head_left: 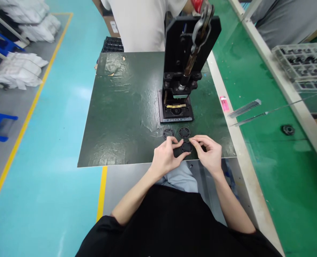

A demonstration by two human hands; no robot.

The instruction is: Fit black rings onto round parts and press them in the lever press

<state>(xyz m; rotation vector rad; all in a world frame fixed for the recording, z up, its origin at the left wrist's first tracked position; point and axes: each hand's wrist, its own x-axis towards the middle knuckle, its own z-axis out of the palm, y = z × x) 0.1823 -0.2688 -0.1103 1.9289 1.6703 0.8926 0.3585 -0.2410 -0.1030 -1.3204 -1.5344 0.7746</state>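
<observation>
Near the front edge of the dark green table, a round black plastic part [186, 147] lies between my two hands. My left hand [168, 152] grips its left side between thumb and forefinger. At its upper right rim, my right hand [208, 151] pinches with thumb and fingertips; whether a small piece is between them I cannot make out. Two similar round black parts lie just beyond, one at the left [168, 134] and one at the right [184, 132]. Behind them stands a black hand press [183, 67] with a long lever and a yellow strip [176, 106] at its base.
A person in a white shirt [139, 25] is across the table [115, 107]. On the right ledge lie a pink item [224, 103] and thin metal rods [244, 108]. Farther right are a black knob-like part [287, 129] and a clear compartment box [303, 60].
</observation>
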